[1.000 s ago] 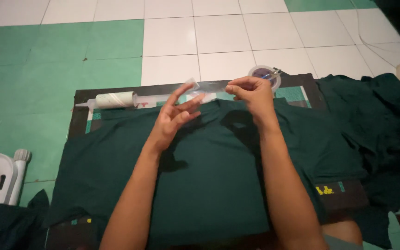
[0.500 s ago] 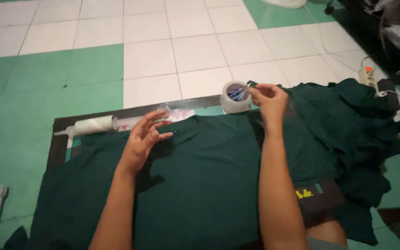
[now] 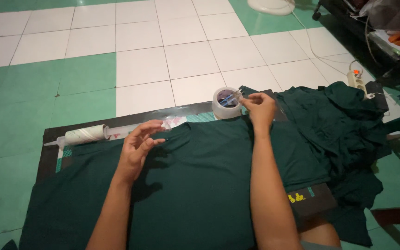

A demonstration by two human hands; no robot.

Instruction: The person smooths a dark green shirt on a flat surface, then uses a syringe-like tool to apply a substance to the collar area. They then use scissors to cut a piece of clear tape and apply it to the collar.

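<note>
The right hand (image 3: pixel 259 107) has its fingertips (image 3: pixel 246 98) pinched narrow on a thin clear strip that appears to be tape, just at the rim of a roll of clear tape (image 3: pixel 227 103), which stands on the dark mat (image 3: pixel 47 153) immediately left of those fingers. Whether the strip is still joined to the roll is too small to tell. The left hand (image 3: pixel 137 147) hovers with its fingers (image 3: pixel 153 134) loosely curled and spread, holding nothing, above the collar edge of the dark green garment (image 3: pixel 200 185) laid flat across the mat. Just beyond those fingers lies a clear strip with pink marks (image 3: pixel 170 122), and farther to their left a white cartridge tube (image 3: pixel 82 135) rests along the mat's far edge.

Judging from this, the step in hand is the handling of tape at the roll. The next move would call for a steady pinch so the strip does not fold on itself, with the free hand ready to steady the cloth.

Beyond the right hand's fingers, to their right, a heap of green cloth (image 3: pixel 343 125) lies bunched, and past it a power strip (image 3: pixel 358 79) sits on the tiled floor (image 3: pixel 140 51).
</note>
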